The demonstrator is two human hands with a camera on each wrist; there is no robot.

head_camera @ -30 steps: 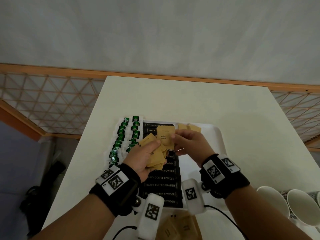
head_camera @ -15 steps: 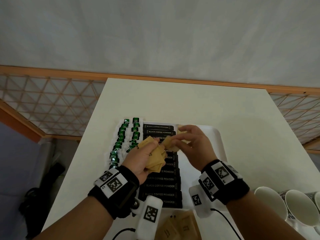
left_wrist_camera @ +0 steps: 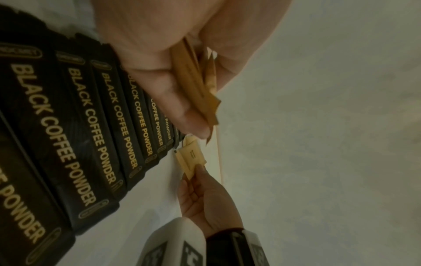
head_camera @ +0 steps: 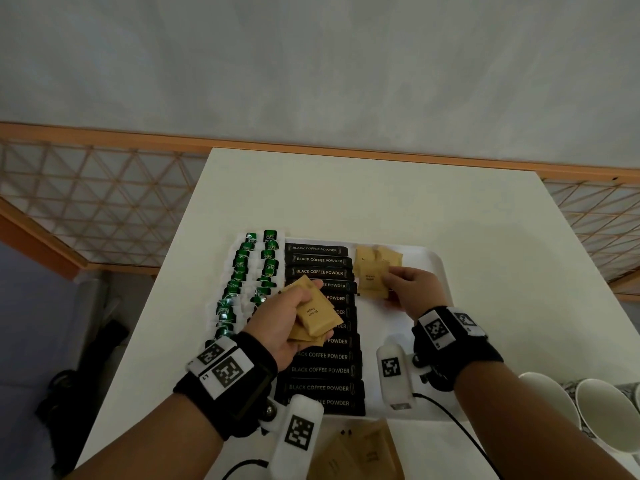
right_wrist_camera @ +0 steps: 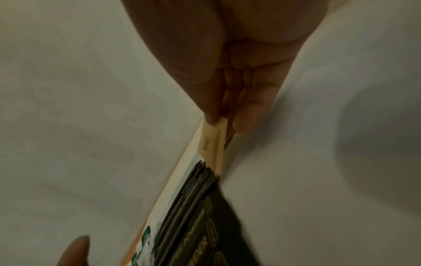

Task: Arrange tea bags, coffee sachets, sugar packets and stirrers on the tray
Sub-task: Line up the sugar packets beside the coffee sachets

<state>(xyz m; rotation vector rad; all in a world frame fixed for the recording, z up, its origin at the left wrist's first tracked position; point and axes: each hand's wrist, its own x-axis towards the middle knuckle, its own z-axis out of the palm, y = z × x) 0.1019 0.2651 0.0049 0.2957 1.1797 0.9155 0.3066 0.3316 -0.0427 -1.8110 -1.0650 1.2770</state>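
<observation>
- Right wrist view: thumb and fingertips (right_wrist_camera: 247, 117) of right hand (head_camera: 410, 289) pinched one edge of a single sugar packet (head_camera: 372, 280), held low at the tray's far end, beside the two packets already laid there (head_camera: 379, 254).
- Left hand (head_camera: 284, 320) curled round a loose fan of spare packets (head_camera: 317, 317), held above the coffee column (head_camera: 320, 370).
- Risk (judgement): the fan looked loosely gripped; a packet could slide out onto the coffee sachets and upset the row.
- Risk (judgement): the packet being placed overlapped its neighbours; releasing it skewed would spoil the sugar column.
- Materials: packets flat, tan, matte paper, near square; coffee sachets long, black, lettered in gold, overlapped like shingles; tea bags (head_camera: 242, 265) green and white, in two columns at left.
- Tray (head_camera: 433, 268) white, smooth, with rounded corner, on a pale table (head_camera: 363, 195).
- No stirrers seen on tray.
</observation>
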